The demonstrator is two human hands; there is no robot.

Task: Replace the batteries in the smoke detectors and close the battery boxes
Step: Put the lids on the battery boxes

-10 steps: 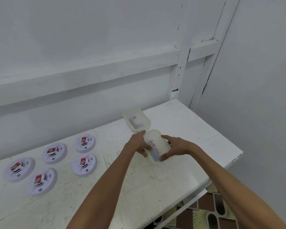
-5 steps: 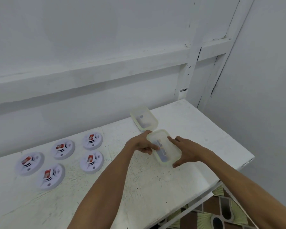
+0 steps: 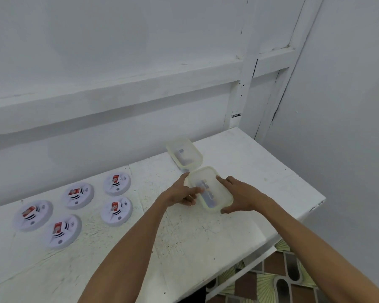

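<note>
White-painted and scuffed with fine cracks, the table (image 3: 239,226) stands in the corner of a pale room. Toward its right end a person grips the near box (image 3: 214,182), a shallow rounded rectangle of frosted, milky plastic with a pale yellowish rim and its lid on. The box's long axis runs diagonally, from far left to near right. Through the cloudy lid show dark oblong shapes with a touch of orange, too blurred to name.

The left hand (image 3: 179,192) clasps the box's left long side, fingers curled below the rim and the thumb laid across the lid. The right hand (image 3: 239,195) wraps the opposite long side, fingers over the far part of the rim and the thumb at the near corner. Both forearms are bare.

Just behind sits the far box (image 3: 192,150), of the same shape and material and lying on roughly the same diagonal. Its near corner meets the held box's far corner in this view, though whether they touch cannot be told. Something grey-blue lies inside it.

Well apart, on the table's left half, lie five smoke detectors: two (image 3: 116,181) (image 3: 116,211) one behind the other, and three (image 3: 78,195) (image 3: 32,215) (image 3: 61,231) farther left. Each is a flat white disc with black curved slots and a red-and-white block on its upper face.

Behind runs a white boarded wall (image 3: 118,62) with a rail across it. Patterned floor (image 3: 271,278) in brown, green and grey shows at lower right.
</note>
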